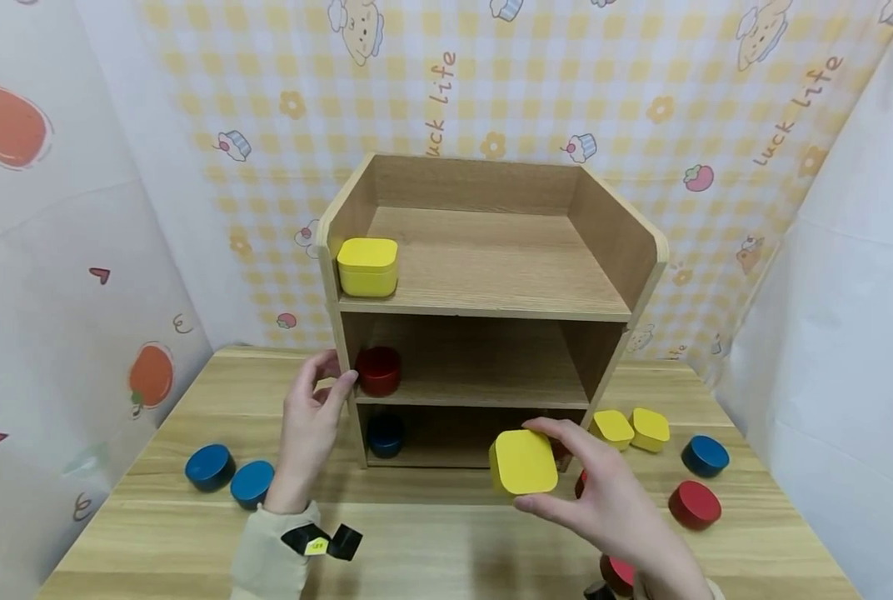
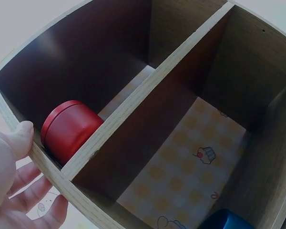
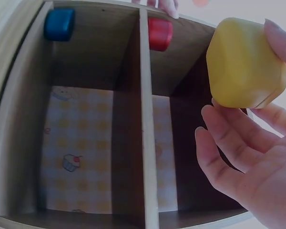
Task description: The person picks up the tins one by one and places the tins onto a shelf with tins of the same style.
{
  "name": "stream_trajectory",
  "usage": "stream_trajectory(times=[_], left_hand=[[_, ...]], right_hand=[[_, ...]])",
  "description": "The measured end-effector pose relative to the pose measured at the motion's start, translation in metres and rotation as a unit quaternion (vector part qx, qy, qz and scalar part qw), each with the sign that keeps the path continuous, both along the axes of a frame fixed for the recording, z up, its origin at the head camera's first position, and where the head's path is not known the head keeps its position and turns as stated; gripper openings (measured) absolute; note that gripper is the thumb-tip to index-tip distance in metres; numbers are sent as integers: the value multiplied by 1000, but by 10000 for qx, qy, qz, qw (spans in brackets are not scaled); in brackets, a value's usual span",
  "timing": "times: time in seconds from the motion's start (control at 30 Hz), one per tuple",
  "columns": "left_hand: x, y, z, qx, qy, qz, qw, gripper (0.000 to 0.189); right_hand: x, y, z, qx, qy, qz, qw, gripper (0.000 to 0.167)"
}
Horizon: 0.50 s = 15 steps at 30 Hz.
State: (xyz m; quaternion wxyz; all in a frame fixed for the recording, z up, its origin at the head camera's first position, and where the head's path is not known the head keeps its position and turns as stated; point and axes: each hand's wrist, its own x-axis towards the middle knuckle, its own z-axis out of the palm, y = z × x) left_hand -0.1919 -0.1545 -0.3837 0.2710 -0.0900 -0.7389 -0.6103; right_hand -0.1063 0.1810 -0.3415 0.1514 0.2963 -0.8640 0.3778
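My right hand [image 1: 604, 492] holds a yellow square box [image 1: 525, 462] with rounded corners between thumb and fingers, in front of the wooden shelf [image 1: 484, 310]. My left hand [image 1: 315, 425] grips the shelf's left side panel, its thumb on the front edge and fingers on the outer side. Another yellow box [image 1: 368, 268] stands on the top level at the left. A round red tin [image 2: 71, 130] sits at the left of the middle compartment, close to the left thumb. Below it, in the bottom compartment, is a round blue tin [image 1: 385, 435].
Two blue tins [image 1: 210, 467] lie on the table [image 1: 154, 550] left of the shelf. To the right are two yellow boxes [image 1: 650, 429], a blue tin [image 1: 705, 456] and a red tin [image 1: 695, 505]. Another red tin [image 1: 617, 573] is partly hidden by the right forearm.
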Motion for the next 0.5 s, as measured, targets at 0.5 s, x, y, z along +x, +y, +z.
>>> stream_trajectory(times=[0.5], left_hand=[[1,1,1,-112,107,42,9999,30]], right_hand=[[-24,-17,66,-230,816,437,9954,72]])
